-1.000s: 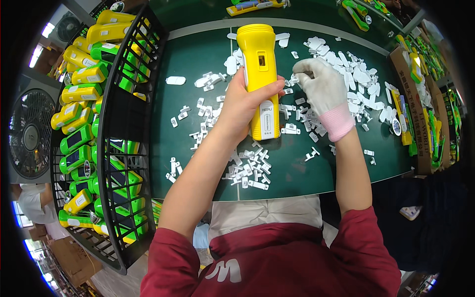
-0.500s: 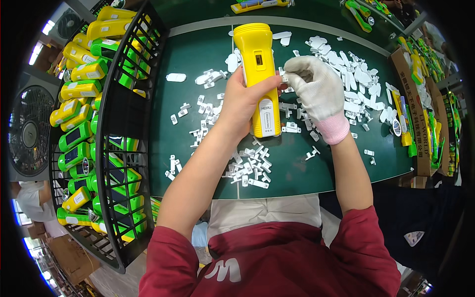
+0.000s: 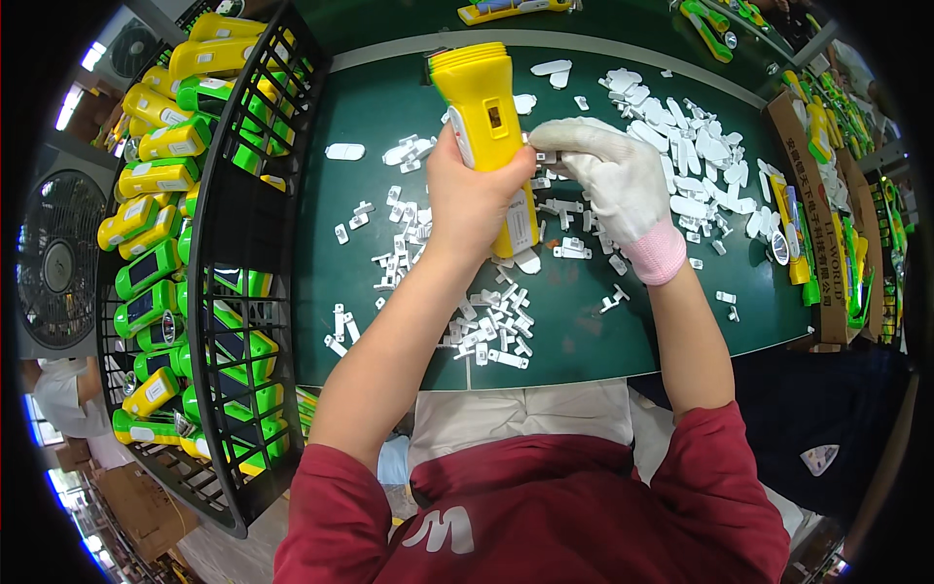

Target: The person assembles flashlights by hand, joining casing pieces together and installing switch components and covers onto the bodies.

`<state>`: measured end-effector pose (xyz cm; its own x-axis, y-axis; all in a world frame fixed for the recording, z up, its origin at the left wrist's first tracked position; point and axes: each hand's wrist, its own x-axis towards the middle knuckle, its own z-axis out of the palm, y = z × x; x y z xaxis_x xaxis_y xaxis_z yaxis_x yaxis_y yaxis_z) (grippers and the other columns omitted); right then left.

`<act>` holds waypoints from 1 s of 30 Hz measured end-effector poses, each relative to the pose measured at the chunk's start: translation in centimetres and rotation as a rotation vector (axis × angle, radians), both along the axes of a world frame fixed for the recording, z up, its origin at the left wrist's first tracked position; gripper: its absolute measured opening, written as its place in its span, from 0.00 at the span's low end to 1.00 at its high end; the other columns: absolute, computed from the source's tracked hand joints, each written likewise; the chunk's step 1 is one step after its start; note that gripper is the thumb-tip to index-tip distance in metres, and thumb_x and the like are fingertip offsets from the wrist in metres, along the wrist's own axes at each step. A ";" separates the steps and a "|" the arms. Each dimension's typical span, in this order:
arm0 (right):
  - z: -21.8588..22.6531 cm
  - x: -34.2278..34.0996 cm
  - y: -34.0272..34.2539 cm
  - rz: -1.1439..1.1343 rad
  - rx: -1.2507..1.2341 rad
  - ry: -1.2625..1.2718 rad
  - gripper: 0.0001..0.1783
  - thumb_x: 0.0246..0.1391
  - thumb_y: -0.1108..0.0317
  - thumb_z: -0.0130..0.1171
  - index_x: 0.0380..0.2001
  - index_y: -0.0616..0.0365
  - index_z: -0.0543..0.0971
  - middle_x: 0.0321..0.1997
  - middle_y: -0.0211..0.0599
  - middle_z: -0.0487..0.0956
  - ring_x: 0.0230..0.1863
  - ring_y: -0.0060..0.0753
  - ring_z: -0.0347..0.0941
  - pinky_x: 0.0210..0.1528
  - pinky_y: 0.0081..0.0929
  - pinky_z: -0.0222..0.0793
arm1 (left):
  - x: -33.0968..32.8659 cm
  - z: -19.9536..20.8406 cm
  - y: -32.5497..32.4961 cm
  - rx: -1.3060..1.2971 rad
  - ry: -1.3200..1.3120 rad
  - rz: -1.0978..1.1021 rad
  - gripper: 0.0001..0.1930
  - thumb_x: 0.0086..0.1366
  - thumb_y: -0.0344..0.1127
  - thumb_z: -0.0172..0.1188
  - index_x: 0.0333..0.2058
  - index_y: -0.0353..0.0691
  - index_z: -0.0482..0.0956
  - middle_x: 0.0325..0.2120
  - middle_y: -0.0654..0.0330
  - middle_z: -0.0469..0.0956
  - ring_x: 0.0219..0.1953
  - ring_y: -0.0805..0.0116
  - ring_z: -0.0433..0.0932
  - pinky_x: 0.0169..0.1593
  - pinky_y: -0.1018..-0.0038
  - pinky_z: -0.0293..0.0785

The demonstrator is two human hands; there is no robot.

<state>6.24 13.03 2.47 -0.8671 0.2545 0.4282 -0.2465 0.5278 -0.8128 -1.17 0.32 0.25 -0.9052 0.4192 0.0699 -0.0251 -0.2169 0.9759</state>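
Note:
A yellow flashlight (image 3: pixel 490 131) with a small dark rectangular opening stands nearly upright in my bare left hand (image 3: pixel 472 190), its wide head away from me. My left thumb lies across the front of its body. Close by its right side, my right hand (image 3: pixel 613 180), in a white glove with a pink cuff, pinches a small white plastic part (image 3: pixel 547 157) between thumb and fingertips. That part is close to the flashlight; whether it touches, I cannot tell. Below and beside my hands lie loose small white clip-like parts (image 3: pixel 491 326) on the dark green table (image 3: pixel 584 336).
At the left stands a black crate (image 3: pixel 222 321) heaped with yellow and green flashlights. Flat white oval pieces (image 3: pixel 710 146) are spread over the table's right half. A cardboard box (image 3: pixel 812 214) with yellow-green items borders the right side. A fan (image 3: pixel 60 248) stands beyond the crate.
The flashlight has shifted slightly left and turned, so its side now shows a white strip. My right hand has moved a little left with the small white part.

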 end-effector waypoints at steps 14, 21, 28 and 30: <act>-0.4 -0.5 -0.6 -0.143 0.162 0.016 0.09 0.44 0.71 0.61 0.32 0.56 0.80 0.31 0.34 0.79 0.35 0.28 0.77 0.37 0.21 0.72 | -0.2 0.1 -0.2 0.056 -0.129 -0.075 0.18 0.50 0.27 0.64 0.40 0.36 0.69 0.31 0.61 0.75 0.32 0.73 0.76 0.37 0.76 0.73; 0.1 -0.1 -1.2 -0.223 -0.053 -0.065 0.06 0.45 0.70 0.60 0.29 0.55 0.80 0.31 0.33 0.79 0.32 0.27 0.76 0.34 0.20 0.71 | -0.5 0.8 -0.4 0.252 -0.301 -0.274 0.18 0.50 0.27 0.64 0.40 0.37 0.68 0.30 0.61 0.75 0.31 0.73 0.76 0.36 0.76 0.73; 1.5 0.1 -1.1 -0.163 -0.110 -0.237 0.10 0.47 0.67 0.60 0.31 0.62 0.79 0.30 0.34 0.79 0.28 0.22 0.75 0.33 0.18 0.70 | 0.0 -0.1 -0.1 0.013 0.218 -0.066 0.19 0.48 0.28 0.65 0.39 0.37 0.69 0.31 0.62 0.76 0.32 0.74 0.76 0.37 0.76 0.73; 1.5 0.1 -0.6 -0.099 -0.245 -0.297 0.12 0.48 0.66 0.60 0.32 0.65 0.78 0.28 0.33 0.79 0.28 0.18 0.73 0.32 0.17 0.69 | 0.1 0.3 -0.1 -0.026 0.244 -0.058 0.20 0.47 0.28 0.65 0.39 0.36 0.69 0.31 0.61 0.76 0.32 0.74 0.76 0.38 0.75 0.73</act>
